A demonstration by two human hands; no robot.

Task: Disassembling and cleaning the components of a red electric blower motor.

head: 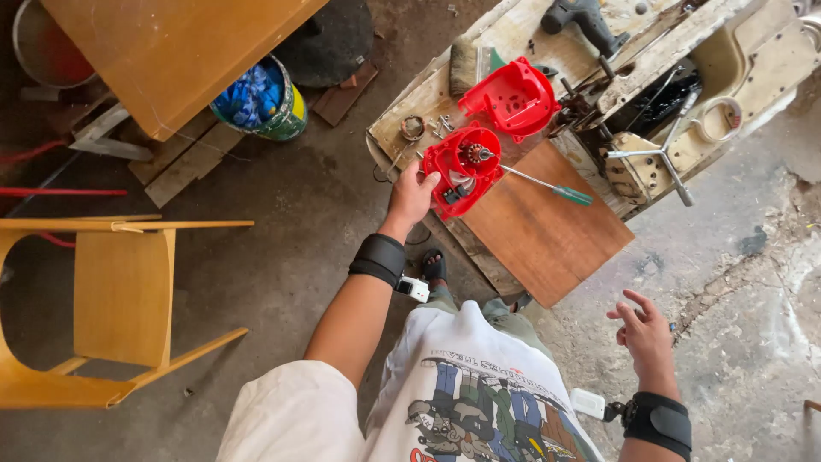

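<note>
Looking down from the head camera, the left hand reaches forward to the near edge of a cluttered wooden tabletop, its fingers curled around the rim of a red plastic housing half that has a small metal motor shaft in its middle; the thumb side seems to press the near edge of the shell, though the exact hold is partly hidden by the back of the hand. Just beyond those fingers lies a second red housing half, tilted with its hollow side showing and set apart from the first. To the right of the fingers, a screwdriver with a green handle lies across a reddish-brown board, with its tip pointing toward the held shell. A few small screws and a metal ring sit just past the fingers on the left. Farther off, a flat brush, a dark drill and a cross-shaped metal wrench rest on the tabletop. The right hand hangs low and well apart from the tabletop, over the concrete floor, its fingers loosely spread and holding nothing. Both wrists wear black bands. Well to the left of the hands stand a yellow wooden chair and a paint can stuffed with blue cloth.
</note>
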